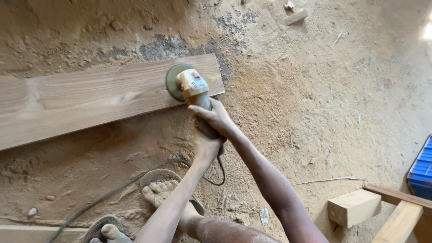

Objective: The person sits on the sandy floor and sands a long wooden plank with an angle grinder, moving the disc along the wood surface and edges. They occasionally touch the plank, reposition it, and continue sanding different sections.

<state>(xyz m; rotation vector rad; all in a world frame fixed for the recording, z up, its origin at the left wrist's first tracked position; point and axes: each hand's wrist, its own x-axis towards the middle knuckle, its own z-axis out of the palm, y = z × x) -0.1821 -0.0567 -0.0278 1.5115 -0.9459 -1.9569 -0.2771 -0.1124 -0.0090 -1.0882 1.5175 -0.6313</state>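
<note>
The angle grinder (192, 90) is coated in pale sawdust, its body a dusty yellow-tan with a small red and white label on the head, and a round greenish-grey sanding disc (173, 81) sits flat on the wood beneath it. It rests on the right end of a long wooden plank (90, 96), a smooth brown board with visible grain that lies on the sawdust-covered floor (315, 90) and runs off to the left. Both hands hold the tool from the near side: the right hand (216, 118) is wrapped over the top of the grinder's body just behind the head, fingers curled tight around it, and the left hand (206, 146) is clamped around the rear of the handle directly below, so the disc end juts away from the grip toward the far side. A dark power cord (135, 180) loops out from behind the handle and trails off across the floor to the near left. Two bare feet in dusty sandals (157, 189) stand close by the cord. To the near right lie a pale wooden block (353, 207) and some timber lengths (398, 220), and at the right edge a blue ribbed object (423, 168) shows partly.
</note>
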